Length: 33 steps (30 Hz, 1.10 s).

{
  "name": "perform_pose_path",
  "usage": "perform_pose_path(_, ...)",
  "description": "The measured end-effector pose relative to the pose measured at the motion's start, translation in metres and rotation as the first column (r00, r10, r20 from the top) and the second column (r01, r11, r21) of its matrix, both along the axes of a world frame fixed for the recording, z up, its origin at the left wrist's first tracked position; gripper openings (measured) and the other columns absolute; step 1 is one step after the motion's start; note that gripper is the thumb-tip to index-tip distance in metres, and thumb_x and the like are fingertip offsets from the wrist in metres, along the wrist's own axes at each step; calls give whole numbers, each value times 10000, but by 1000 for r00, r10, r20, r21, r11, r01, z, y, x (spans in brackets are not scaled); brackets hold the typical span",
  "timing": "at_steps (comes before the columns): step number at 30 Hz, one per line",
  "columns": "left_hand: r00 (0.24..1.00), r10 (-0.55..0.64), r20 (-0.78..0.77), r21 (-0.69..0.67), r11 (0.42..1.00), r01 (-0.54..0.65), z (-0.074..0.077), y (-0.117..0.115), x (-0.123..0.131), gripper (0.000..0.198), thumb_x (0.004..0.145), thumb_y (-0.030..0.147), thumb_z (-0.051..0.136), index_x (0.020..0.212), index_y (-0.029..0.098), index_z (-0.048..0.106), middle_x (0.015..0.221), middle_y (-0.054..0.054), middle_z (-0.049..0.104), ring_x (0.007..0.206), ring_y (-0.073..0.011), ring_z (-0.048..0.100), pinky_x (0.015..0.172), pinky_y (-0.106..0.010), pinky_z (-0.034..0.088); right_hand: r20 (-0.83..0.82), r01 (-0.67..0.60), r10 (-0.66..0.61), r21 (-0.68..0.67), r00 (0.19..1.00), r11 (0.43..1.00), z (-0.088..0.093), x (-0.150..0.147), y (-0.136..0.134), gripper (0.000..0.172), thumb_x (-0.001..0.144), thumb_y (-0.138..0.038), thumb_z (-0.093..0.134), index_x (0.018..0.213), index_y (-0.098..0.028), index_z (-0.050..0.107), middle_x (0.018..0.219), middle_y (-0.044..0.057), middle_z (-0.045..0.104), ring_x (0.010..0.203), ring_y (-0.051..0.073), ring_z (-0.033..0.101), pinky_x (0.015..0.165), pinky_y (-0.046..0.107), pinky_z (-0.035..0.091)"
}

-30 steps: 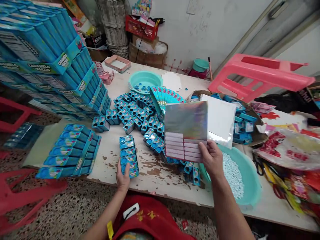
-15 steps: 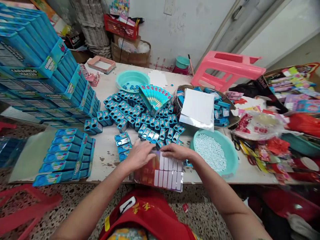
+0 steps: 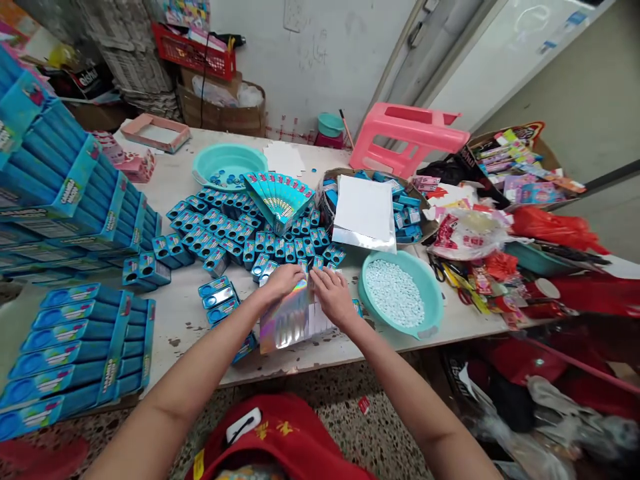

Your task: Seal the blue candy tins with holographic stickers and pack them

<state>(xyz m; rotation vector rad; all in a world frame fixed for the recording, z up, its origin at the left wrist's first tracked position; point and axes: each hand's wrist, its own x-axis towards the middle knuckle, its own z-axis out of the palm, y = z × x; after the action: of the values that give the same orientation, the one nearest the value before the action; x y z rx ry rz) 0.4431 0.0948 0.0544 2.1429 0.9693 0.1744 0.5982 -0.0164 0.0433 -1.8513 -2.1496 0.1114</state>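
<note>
A shiny, rainbow-reflecting sticker sheet (image 3: 286, 325) with pale oblong labels on its right part lies near the table's front edge. My left hand (image 3: 284, 281) is closed in a pinch at its upper edge. Beside it, my right hand (image 3: 333, 297) has its fingers together on the upper right of the sheet, fingertips partly hidden. Just beyond both hands stand many small blue tins (image 3: 213, 233) with round openings. A few more tins (image 3: 219, 298) lie left of my left forearm. A fan of blue printed cards (image 3: 280, 197) rests on the tins.
Blue display boxes (image 3: 85, 193) are stacked high at left, with another box (image 3: 75, 347) in front. A turquoise basin of white pellets (image 3: 434, 313) stands right of my hands. Behind are another turquoise basin (image 3: 255, 160), white sheets (image 3: 365, 210) and a pink stool (image 3: 410, 130).
The view has turned to the right. The sheet's left part now reflects rainbow light instead of looking red. My hands have come closer together at its upper edge.
</note>
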Motion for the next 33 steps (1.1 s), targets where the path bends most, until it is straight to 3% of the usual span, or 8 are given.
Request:
perform_pose_path(5,995,-92,-29,20,996,92,-1,15,24,299,836,304,420,771,155,671,757,-40,663,673,-143,542,592,-221,343,-59,80,-80,-7,995,997,-12,12,8,488,926,-298,414,1403,-220,354,1390,96,462,1244,285,413,1005,466,309)
perform_pose_path(13,995,-35,-98,71,997,42,-17,39,46,274,834,294,436,821,173,680,818,-59,685,754,-172,582,646,-245,351,-135,74,-67,54,989,996,-30,27,24,334,914,-262,425,1220,-207,547,1370,98,476,1244,263,421,973,434,359)
perform_pose_path(20,989,68,-134,177,983,-43,-34,63,66,215,841,205,456,806,180,667,815,-94,681,918,-242,570,884,-394,290,-237,132,-113,68,965,989,8,35,18,216,908,-340,484,843,-204,639,820,71,668,831,220,583,781,366,414)
perform_pose_path(24,972,214,100,201,952,-231,-26,57,55,253,857,232,481,1050,199,641,1180,-110,604,1203,-266,411,1026,-439,196,-518,222,-166,47,839,974,34,30,11,189,876,-367,529,817,-207,611,780,30,647,736,171,586,709,309,444)
perform_pose_path(26,886,290,363,8,949,-314,-17,37,39,370,874,336,472,1214,215,553,1310,-94,518,1255,-253,372,1046,-420,230,-621,259,-210,-11,755,966,41,25,11,182,849,-369,562,788,-203,605,748,15,641,701,158,583,690,295,452)
perform_pose_path(28,777,366,513,-307,923,-232,-10,5,21,450,844,416,509,1237,198,526,1277,-99,542,1183,-241,463,983,-381,348,-688,267,-247,-80,682,960,42,17,11,186,818,-377,599,767,-198,607,727,9,639,687,153,577,682,290,453)
perform_pose_path(30,724,483,492,-572,807,-150,-10,-32,3,411,785,438,578,1084,156,597,1055,-98,646,967,-216,590,833,-332,452,-742,243,-273,-152,613,958,37,5,10,201,790,-390,627,757,-192,612,716,9,638,677,152,572,672,287,454)
perform_pose_path(33,646,696,315,-753,597,-277,-21,-78,-27,284,732,422,623,779,143,603,656,-26,615,608,-143,580,603,-268,461,-829,167,-325,-279,454,946,19,-24,8,226,770,-410,642,764,-187,607,696,10,642,672,158,585,672,294,467)
